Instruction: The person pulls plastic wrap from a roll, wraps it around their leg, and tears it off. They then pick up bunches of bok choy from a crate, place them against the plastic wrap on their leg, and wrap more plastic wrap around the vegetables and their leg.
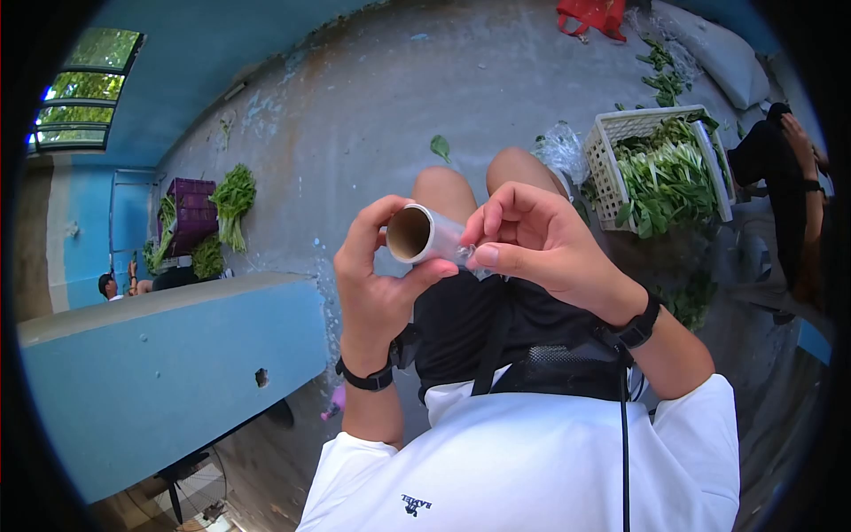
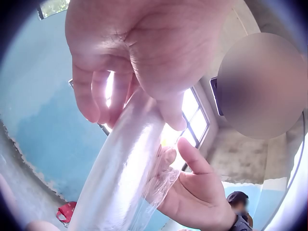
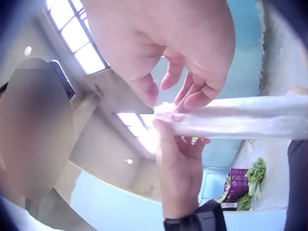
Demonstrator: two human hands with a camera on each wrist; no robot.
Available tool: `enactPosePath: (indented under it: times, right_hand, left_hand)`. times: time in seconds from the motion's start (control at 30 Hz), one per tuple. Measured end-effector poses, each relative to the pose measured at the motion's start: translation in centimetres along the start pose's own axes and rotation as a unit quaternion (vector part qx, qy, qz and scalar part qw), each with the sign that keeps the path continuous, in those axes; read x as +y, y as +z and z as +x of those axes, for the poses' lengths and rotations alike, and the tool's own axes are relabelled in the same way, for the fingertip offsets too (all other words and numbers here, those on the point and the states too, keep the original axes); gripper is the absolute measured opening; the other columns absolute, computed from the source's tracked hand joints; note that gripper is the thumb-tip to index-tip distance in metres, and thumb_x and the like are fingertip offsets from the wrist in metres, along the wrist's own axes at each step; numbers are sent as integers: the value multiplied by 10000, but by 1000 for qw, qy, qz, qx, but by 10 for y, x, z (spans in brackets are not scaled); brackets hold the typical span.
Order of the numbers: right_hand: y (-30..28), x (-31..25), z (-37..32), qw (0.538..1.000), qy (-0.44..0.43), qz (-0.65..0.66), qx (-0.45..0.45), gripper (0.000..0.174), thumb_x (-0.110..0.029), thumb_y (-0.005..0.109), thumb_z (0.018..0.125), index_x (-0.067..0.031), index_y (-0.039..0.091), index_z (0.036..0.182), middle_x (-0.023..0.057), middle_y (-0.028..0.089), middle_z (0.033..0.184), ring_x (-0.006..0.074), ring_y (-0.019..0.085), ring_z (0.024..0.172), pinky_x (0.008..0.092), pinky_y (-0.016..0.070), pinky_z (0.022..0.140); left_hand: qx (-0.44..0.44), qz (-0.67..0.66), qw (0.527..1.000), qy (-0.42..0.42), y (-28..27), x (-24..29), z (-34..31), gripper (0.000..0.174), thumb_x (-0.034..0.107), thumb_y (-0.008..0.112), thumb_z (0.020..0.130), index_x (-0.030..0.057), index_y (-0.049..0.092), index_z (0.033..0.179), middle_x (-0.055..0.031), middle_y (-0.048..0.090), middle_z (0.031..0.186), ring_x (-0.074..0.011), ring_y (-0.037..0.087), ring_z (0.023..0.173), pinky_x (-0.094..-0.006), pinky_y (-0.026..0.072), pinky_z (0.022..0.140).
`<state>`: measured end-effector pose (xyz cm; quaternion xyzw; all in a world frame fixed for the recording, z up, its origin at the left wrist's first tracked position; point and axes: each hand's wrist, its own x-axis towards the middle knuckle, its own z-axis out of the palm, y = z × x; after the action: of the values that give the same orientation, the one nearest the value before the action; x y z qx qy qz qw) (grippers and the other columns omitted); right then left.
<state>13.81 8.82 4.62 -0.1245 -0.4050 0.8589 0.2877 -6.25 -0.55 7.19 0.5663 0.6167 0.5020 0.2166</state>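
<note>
A roll of clear plastic film (image 2: 120, 173) on a brown cardboard core (image 1: 406, 234) is held above the person's lap. The left hand (image 1: 372, 275) grips it near its open end, thumb on one side and fingers on the other. Close beside it, the right hand (image 1: 550, 248) pinches a crumpled bit of the film (image 1: 465, 254) between thumb and fingertips. In the left wrist view, a loose flap of film (image 2: 156, 195) spreads from the roll to the right hand. The right wrist view shows the roll (image 3: 255, 118) extending sideways below the right fingers.
A white crate (image 1: 606, 168) with leafy greens (image 1: 665, 168) stands on the floor at the right, beside crumpled clear plastic (image 1: 561, 149). At the left are a purple crate (image 1: 191, 217), more greens (image 1: 233, 204) and a blue ledge (image 1: 177, 372). Another person's arm (image 1: 808, 222) shows far right.
</note>
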Motion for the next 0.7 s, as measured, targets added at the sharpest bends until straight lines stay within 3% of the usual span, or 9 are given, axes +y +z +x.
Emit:
enactPosePath:
  times: [0.17, 0.23, 0.3, 0.37, 0.4, 0.5, 0.53, 0.6, 0.7]
  right_hand:
    - [-3, 5, 7, 980, -62, -189, 9, 213, -136, 745, 945, -19, 623, 1075, 30, 658, 1035, 80, 612, 878, 245, 499, 769]
    - [-8, 8, 10, 955, -15, -296, -8, 231, -144, 746, 944, -14, 632, 1097, 7, 646, 963, 68, 586, 837, 232, 473, 728]
    - [-6, 6, 15, 937, -42, -345, 22, 192, -151, 706, 975, -14, 617, 1075, 9, 646, 895, 67, 584, 826, 245, 487, 736]
    - [-8, 8, 23, 959, -116, -242, 89, 156, -154, 631, 1024, -6, 585, 1044, 42, 678, 886, 66, 602, 824, 256, 499, 764]
    - [-10, 7, 25, 959, -112, -246, 86, 156, -154, 631, 1024, -6, 585, 1044, 42, 678, 886, 66, 602, 824, 256, 499, 764]
    - [-16, 3, 28, 958, -126, -210, 152, 171, -171, 549, 1068, -6, 522, 1034, 79, 707, 902, 73, 632, 803, 254, 515, 730]
    - [-19, 2, 28, 941, -118, -256, 188, 184, -186, 531, 1077, -9, 497, 1037, 82, 710, 869, 81, 640, 758, 248, 513, 682]
    - [-25, 3, 30, 899, -136, -347, 228, 211, -215, 505, 1090, -20, 454, 1027, 61, 683, 716, 95, 629, 603, 241, 483, 539]
    - [-25, 1, 31, 885, -126, -363, 263, 234, -233, 492, 1095, -17, 449, 1016, 46, 641, 636, 88, 601, 553, 241, 471, 519]
  left_hand:
    - [17, -1, 1000, 0, 5, -8, 6, 725, 437, 936, 677, 29, 612, 1181, -68, 682, 1046, -163, 676, 925, -309, 549, 821]
    - [30, -72, 996, -37, 10, -11, 10, 747, 472, 925, 686, 24, 586, 1179, -69, 662, 1101, -151, 652, 981, -300, 538, 835]
    - [3, -102, 995, -15, 14, -28, 16, 787, 450, 905, 748, 26, 495, 1269, -95, 648, 1197, -163, 632, 1091, -301, 531, 885]
    - [-31, -286, 956, -56, 23, -28, 21, 778, 339, 867, 836, 21, 388, 1359, -131, 638, 1262, -192, 618, 1177, -318, 519, 958]
    - [-87, -310, 941, -108, 18, -26, 23, 780, 186, 811, 896, 13, 281, 1440, -159, 625, 1302, -221, 608, 1222, -331, 507, 1007]
    - [-111, -374, 908, -151, 32, -34, 25, 740, 88, 788, 894, -4, 312, 1453, -160, 626, 1289, -212, 610, 1219, -325, 514, 1003]
    - [-76, -371, 918, -115, 45, -41, 26, 612, 101, 780, 903, -18, 436, 1395, -141, 671, 1191, -178, 656, 1111, -299, 548, 920]
    - [-61, -310, 942, -111, 48, -46, 31, 537, 128, 781, 909, -21, 497, 1339, -122, 688, 1130, -157, 670, 1037, -289, 556, 872]
    - [-10, -240, 965, -101, 55, -43, 38, 446, 241, 809, 899, -30, 603, 1188, -81, 706, 964, -110, 674, 845, -263, 556, 748]
